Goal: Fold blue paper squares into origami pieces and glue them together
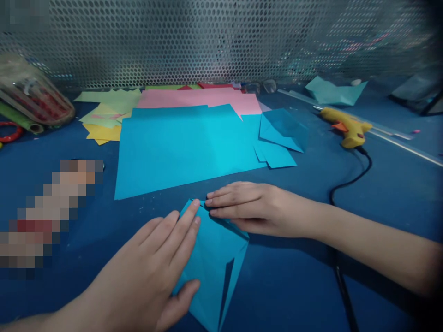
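A partly folded blue paper piece [216, 263] lies on the dark blue table near its front edge. My left hand [155, 263] rests flat on the piece's left side, fingers stretched toward its top corner and thumb pressing its lower edge. My right hand [252, 207] lies flat across the top right edge, fingertips meeting the left hand's at the top corner. Both hands press the paper and grip nothing.
A large blue sheet [183, 147] lies beyond the hands, with pink [207, 97], green and yellow sheets [104, 131] behind it. Folded blue pieces [282, 131] sit to its right. A yellow glue gun [348, 127] with black cord lies far right. A perforated metal wall [207, 41] backs the table.
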A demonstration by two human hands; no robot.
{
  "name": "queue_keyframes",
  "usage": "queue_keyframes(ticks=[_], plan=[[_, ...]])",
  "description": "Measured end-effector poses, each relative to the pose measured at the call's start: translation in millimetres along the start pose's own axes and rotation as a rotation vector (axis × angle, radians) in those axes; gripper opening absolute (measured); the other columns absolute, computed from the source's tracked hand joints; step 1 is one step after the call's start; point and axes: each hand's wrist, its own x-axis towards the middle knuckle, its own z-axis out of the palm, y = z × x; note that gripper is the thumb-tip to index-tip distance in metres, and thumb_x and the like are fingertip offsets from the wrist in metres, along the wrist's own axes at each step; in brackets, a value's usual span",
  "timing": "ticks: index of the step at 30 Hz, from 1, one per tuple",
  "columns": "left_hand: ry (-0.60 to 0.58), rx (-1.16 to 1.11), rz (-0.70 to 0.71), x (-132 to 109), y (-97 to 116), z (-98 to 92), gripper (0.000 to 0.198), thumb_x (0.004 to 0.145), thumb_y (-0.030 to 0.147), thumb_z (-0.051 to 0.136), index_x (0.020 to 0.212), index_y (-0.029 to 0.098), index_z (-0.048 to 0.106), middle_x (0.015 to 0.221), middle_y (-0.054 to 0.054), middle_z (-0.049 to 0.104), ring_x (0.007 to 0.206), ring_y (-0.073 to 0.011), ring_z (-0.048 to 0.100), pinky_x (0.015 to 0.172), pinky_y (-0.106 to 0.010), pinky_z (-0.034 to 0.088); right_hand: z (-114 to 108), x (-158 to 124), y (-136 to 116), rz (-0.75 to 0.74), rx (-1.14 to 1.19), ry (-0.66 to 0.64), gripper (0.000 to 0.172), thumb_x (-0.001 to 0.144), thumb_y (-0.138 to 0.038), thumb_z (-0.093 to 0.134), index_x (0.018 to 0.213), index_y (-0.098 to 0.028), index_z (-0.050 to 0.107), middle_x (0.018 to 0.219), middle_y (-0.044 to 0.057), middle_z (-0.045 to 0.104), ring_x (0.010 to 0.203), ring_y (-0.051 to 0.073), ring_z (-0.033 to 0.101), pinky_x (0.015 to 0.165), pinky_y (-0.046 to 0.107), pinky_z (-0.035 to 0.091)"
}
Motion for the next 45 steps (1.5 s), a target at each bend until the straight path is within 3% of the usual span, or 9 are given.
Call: queue_keyframes(ticks=[6, 10, 16, 26, 33, 40, 45], plan=[[-0.041, -0.053, -0.034, -0.2, -1.8, 1.9, 0.049, 0.101, 0.038, 0.038, 0.129, 0.008, 0.064, 0.141, -0.020, 0.057, 0.112, -0.0290, 0.065, 0.088, -0.040, 0.047, 0.1, -1.7, 0.9, 0.034, 0.043, -0.011, 0.030, 0.100, -0.011, 0.050, 0.125, -0.014, 0.067, 0.127, 0.012, 0.070, 0.128, 0.019, 0.059, 0.111, 0.039, 0.049], [-0.113, -0.076, -0.100, -5.3, -1.9, 1.9, 0.051, 0.101, 0.040, 0.037, 0.141, 0.012, 0.053, 0.153, -0.015, 0.045, 0.123, -0.0295, 0.059, 0.095, -0.042, 0.048, 0.6, -1.8, 3.0, 0.032, 0.067, -0.006, 0.031, 0.099, -0.010, 0.050, 0.125, -0.014, 0.067, 0.126, 0.012, 0.070, 0.128, 0.019, 0.060, 0.111, 0.039, 0.049], [-0.160, -0.076, -0.020, -7.3, -7.3, 0.8, 0.062, 0.095, 0.038, 0.049, 0.151, 0.013, 0.040, 0.156, -0.017, 0.042, 0.122, -0.0324, 0.059, 0.095, -0.043, 0.049, -1.8, -1.4, 4.8, -0.031, -0.023, -0.030, 0.026, 0.102, -0.014, 0.049, 0.118, -0.009, 0.069, 0.124, 0.012, 0.071, 0.128, 0.018, 0.059, 0.112, 0.035, 0.046], [-0.151, -0.047, 0.018, -6.8, -9.7, 0.6, 0.057, 0.096, 0.041, 0.047, 0.145, 0.012, 0.048, 0.154, -0.019, 0.044, 0.120, -0.0340, 0.059, 0.093, -0.044, 0.049, -7.4, -3.1, 1.5, -0.006, -0.191, -0.123, 0.030, 0.106, -0.023, 0.045, 0.123, -0.017, 0.069, 0.134, 0.006, 0.066, 0.142, 0.021, 0.043, 0.117, 0.042, 0.035], [-0.167, -0.070, -0.021, -6.4, -9.8, 0.6, 0.056, 0.096, 0.043, 0.046, 0.145, 0.016, 0.048, 0.156, -0.013, 0.043, 0.113, -0.0330, 0.060, 0.085, -0.045, 0.051, -4.5, -4.5, 4.8, -0.019, -0.162, -0.058, 0.027, 0.105, -0.020, 0.048, 0.120, -0.017, 0.070, 0.127, 0.005, 0.070, 0.134, 0.019, 0.054, 0.114, 0.039, 0.037], [-0.154, -0.034, 0.002, -5.4, -11.9, 1.3, 0.070, 0.095, 0.045, 0.048, 0.153, 0.008, 0.034, 0.155, -0.014, 0.043, 0.120, -0.0330, 0.058, 0.092, -0.044, 0.044, -5.6, -4.5, 7.6, -0.038, -0.078, -0.012, 0.022, 0.102, -0.019, 0.053, 0.111, -0.018, 0.072, 0.117, 0.005, 0.075, 0.124, 0.019, 0.061, 0.108, 0.036, 0.039], [-0.132, -0.053, -0.024, -6.2, -14.3, -0.7, 0.070, 0.096, 0.048, 0.049, 0.153, 0.010, 0.034, 0.156, -0.009, 0.042, 0.119, -0.0305, 0.059, 0.093, -0.042, 0.042, -6.7, -5.5, 8.2, 0.024, 0.063, 0.043, 0.021, 0.096, -0.014, 0.057, 0.110, -0.019, 0.072, 0.100, 0.004, 0.079, 0.115, 0.018, 0.065, 0.104, 0.035, 0.042]])
